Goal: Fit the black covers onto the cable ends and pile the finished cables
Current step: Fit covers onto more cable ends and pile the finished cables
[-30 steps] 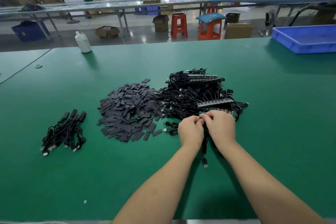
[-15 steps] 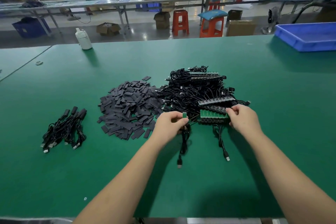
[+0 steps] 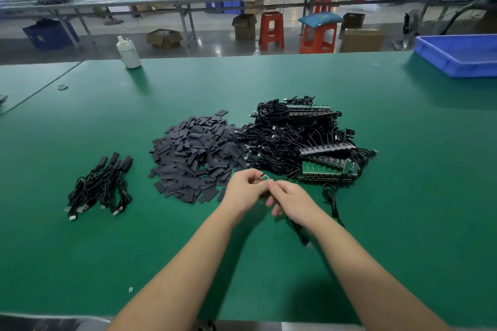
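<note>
While both hands meet over a green table (image 3: 403, 196), the left hand (image 3: 246, 189) pinches a cable's small green end (image 3: 265, 177), and the right hand (image 3: 291, 200) closes loosely on the cable beside it. Behind lie black covers (image 3: 196, 153) and tangled cables (image 3: 295, 137); finished cables (image 3: 100, 185) sit far left.

Beyond your green table (image 3: 403, 223) stand a white bottle (image 3: 128, 53), a blue tray (image 3: 457, 58), two orange stools (image 3: 271, 31) and cardboard boxes (image 3: 361, 40).
</note>
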A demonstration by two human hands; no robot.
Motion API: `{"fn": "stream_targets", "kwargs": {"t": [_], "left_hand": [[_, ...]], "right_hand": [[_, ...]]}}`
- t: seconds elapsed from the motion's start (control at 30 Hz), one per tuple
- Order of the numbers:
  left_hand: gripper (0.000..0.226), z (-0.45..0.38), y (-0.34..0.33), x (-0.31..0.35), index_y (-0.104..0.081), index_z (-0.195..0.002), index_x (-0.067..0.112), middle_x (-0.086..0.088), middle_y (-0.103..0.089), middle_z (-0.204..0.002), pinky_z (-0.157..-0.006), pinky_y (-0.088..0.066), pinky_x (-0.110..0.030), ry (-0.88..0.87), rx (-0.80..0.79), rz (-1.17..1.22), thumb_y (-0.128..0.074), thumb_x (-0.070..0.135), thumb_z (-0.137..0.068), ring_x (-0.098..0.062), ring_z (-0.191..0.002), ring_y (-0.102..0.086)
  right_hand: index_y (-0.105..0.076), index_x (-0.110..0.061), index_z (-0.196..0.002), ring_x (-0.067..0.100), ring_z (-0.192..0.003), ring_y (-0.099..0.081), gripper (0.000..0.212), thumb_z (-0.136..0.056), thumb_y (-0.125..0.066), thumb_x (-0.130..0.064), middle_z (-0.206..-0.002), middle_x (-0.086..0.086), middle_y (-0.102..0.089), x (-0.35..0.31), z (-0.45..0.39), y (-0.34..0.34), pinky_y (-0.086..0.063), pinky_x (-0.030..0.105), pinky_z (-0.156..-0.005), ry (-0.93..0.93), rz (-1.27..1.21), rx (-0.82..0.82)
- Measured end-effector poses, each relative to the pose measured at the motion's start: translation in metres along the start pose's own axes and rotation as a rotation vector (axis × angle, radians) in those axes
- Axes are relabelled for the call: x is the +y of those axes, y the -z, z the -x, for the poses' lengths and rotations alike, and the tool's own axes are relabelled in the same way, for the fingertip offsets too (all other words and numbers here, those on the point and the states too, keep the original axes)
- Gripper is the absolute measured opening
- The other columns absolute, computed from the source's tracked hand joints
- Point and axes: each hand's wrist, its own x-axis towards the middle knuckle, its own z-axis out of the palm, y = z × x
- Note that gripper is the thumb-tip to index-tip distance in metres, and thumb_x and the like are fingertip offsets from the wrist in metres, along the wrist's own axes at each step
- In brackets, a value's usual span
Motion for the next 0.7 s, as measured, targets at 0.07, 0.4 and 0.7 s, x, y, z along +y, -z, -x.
{"fn": "stream_targets", "kwargs": {"t": [0.07, 0.4, 0.7], "left_hand": [[0.012, 0.000, 0.011, -0.016, -0.068, -0.077, 0.014, 0.000, -0.064, -0.068, -0.067, -0.046, -0.031, 0.020, -0.040, -0.117, -0.073, 0.019, -0.086, -0.014, -0.064, -0.055], [0.032, 0.004, 0.055, -0.062, -0.056, -0.100, 0.020, 0.001, -0.056, -0.097, -0.074, -0.052, -0.036, 0.084, 0.349, -0.869, -0.057, 0.051, -0.092, -0.025, -0.087, -0.062], [0.016, -0.011, 0.072, -0.060, -0.060, -0.085, 0.023, 0.003, -0.063, -0.094, -0.073, -0.047, -0.030, 0.274, 0.233, -0.733, -0.072, 0.033, -0.087, -0.021, -0.087, -0.060]], "right_hand": [[-0.064, -0.014, -0.086, 0.014, -0.051, -0.053, 0.038, -0.105, -0.045, -0.041, -0.059, -0.009, -0.061, 0.006, -0.004, -0.009, -0.048, 0.032, -0.058, 0.010, 0.121, -0.014], [-0.071, -0.006, -0.098, 0.010, -0.047, -0.049, 0.023, -0.101, -0.052, -0.019, -0.067, 0.001, -0.057, 0.033, -0.021, -0.026, -0.051, 0.027, -0.051, -0.144, -0.097, -0.152], [-0.068, -0.004, -0.100, 0.009, -0.049, -0.053, 0.022, -0.102, -0.053, -0.019, -0.070, 0.003, -0.061, 0.036, -0.025, -0.024, -0.057, 0.028, -0.058, -0.186, -0.136, -0.229]]}}
